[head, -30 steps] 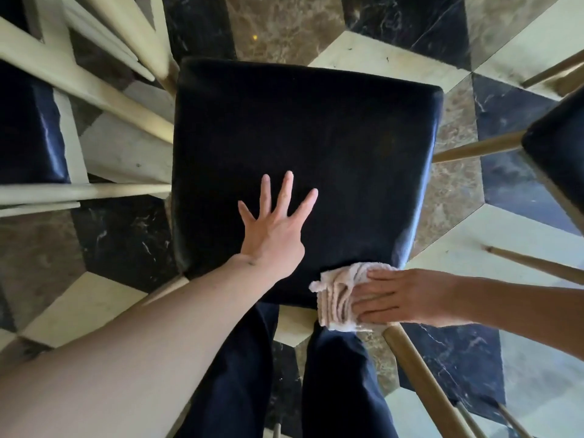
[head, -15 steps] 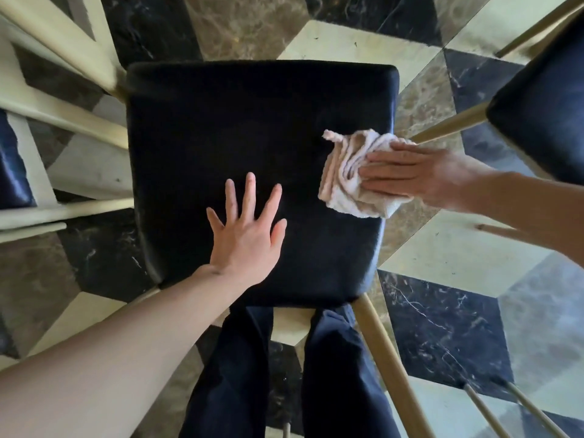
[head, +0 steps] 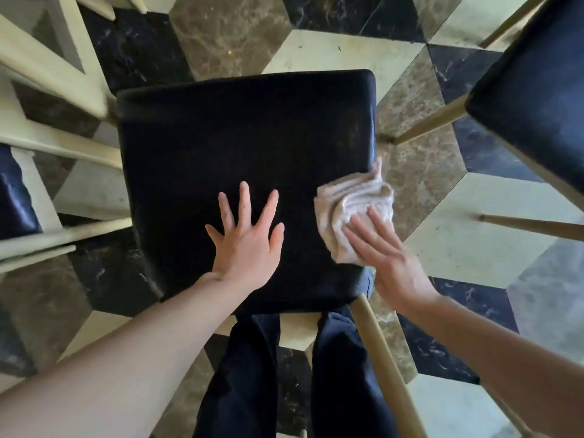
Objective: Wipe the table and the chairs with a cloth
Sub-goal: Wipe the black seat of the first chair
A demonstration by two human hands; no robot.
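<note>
The right hand (head: 388, 260) presses flat on the crumpled pale pink cloth (head: 354, 213) at the right edge of the black padded chair seat (head: 246, 147). The left hand (head: 246, 245) rests spread, steadying it. Push firmly, overlapping strokes, reaching every corner.

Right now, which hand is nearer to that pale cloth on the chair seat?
Right. The right hand presses straight fingers on the cloth at the seat's right edge. The left hand lies flat mid-seat, apart from it.
</note>
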